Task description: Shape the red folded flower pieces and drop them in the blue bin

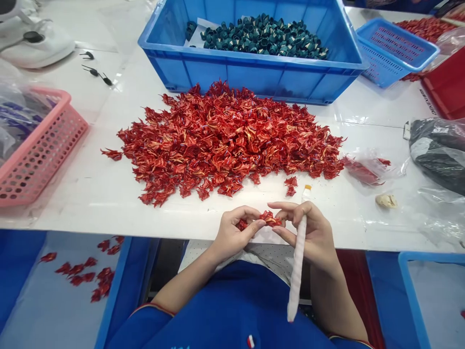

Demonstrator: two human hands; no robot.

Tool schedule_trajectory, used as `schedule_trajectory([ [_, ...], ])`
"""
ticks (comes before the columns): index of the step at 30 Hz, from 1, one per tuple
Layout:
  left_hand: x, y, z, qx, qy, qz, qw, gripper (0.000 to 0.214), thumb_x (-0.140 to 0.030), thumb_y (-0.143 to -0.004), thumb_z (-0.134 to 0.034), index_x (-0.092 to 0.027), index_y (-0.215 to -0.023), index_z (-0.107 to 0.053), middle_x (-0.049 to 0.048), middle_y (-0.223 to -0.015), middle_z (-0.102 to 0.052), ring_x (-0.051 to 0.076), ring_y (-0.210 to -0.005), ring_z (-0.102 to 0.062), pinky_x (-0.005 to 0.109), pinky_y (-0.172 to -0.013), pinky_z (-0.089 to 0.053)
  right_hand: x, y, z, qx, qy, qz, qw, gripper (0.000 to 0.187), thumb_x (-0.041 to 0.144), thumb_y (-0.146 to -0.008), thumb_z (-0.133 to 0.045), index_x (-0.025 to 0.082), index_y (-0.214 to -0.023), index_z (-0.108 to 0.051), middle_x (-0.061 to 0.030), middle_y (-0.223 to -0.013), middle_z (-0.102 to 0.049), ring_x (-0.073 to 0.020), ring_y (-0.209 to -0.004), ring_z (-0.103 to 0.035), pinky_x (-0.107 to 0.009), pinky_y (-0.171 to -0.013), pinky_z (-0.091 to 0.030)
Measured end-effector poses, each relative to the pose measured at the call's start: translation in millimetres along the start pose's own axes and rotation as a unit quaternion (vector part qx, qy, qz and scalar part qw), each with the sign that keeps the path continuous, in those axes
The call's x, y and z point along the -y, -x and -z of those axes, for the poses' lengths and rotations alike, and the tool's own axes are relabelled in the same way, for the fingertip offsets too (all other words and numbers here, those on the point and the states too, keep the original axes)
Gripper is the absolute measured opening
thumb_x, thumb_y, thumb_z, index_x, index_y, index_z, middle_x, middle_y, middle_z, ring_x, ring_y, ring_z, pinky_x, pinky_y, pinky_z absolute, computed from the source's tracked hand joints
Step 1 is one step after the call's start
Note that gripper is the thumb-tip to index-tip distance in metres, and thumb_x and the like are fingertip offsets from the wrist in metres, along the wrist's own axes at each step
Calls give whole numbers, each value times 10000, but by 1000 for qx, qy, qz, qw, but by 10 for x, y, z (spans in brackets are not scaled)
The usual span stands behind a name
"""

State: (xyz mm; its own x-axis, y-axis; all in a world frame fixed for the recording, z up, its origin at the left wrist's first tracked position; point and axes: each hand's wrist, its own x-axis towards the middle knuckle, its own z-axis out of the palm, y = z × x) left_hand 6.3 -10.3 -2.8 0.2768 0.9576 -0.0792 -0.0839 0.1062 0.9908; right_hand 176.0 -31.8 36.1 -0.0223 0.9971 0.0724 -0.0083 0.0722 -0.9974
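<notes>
My left hand [239, 231] pinches a small red folded piece [270, 218], petal-like with yellowish streaks, between thumb and fingers. More red shows inside its curled fingers. My right hand [308, 230] has a long white wrapped stick [298, 261] lodged between its fingers. An orange-yellow tip points away from me, and the other end hangs over my lap. The right thumb and fingertips are spread around the red piece's right side; whether they touch it is hard to tell. Just beyond both hands lies a large heap of similar red pieces [232, 140] on the white table [90, 213].
Behind the heap stands a blue crate [254, 72] of dark green pieces. A pink basket [47, 145] is at left, a small blue basket [395, 48] at far right. Black plastic bags [439, 145] lie at right. Below the table edge, a blue-rimmed tray [118, 291] holds several red pieces.
</notes>
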Motion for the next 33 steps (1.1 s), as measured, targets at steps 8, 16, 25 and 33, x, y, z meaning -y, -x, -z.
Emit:
schedule_trajectory([
  [8, -66, -1, 2, 9, 7, 34, 999, 330, -469, -754, -752, -142, -741, -706, 57, -626, -710, 130, -454, -624, 211, -421, -475, -3, 16, -42, -68, 10, 54, 996, 331, 128, -760, -777, 237, -771, -465, -43, -1030, -755, -147, -747, -697, -315, -722, -598],
  [16, -77, -7, 18, 30, 28, 63, 997, 330, -471, -720, -769, -143, -696, -743, 91, -683, -753, 130, -448, -612, 239, -441, -514, 43, -17, -84, -90, -56, 32, 994, 333, 142, -758, -783, 238, -767, -464, -20, -999, -765, -157, -738, -728, -295, -658, -627],
  [25, -128, -12, 36, 55, 30, 69, 996, 357, -492, -761, -726, -142, -696, -728, 106, -722, -769, 121, -451, -605, 239, -470, -527, -3, -45, -85, -112, -68, -25, 991, 323, 241, -747, -816, 228, -765, -494, -20, -917, -765, -136, -651, -712, -261, -624, -608],
  [33, -148, -16, 43, 73, 51, 84, 992, 433, -573, -752, -710, -144, -696, -715, 110, -719, -765, 124, -454, -597, 244, -464, -509, 5, -75, -128, -128, -84, -55, 987, 329, 264, -725, -829, 229, -749, -503, -6, -869, -761, -119, -593, -682, -247, -593, -590],
])
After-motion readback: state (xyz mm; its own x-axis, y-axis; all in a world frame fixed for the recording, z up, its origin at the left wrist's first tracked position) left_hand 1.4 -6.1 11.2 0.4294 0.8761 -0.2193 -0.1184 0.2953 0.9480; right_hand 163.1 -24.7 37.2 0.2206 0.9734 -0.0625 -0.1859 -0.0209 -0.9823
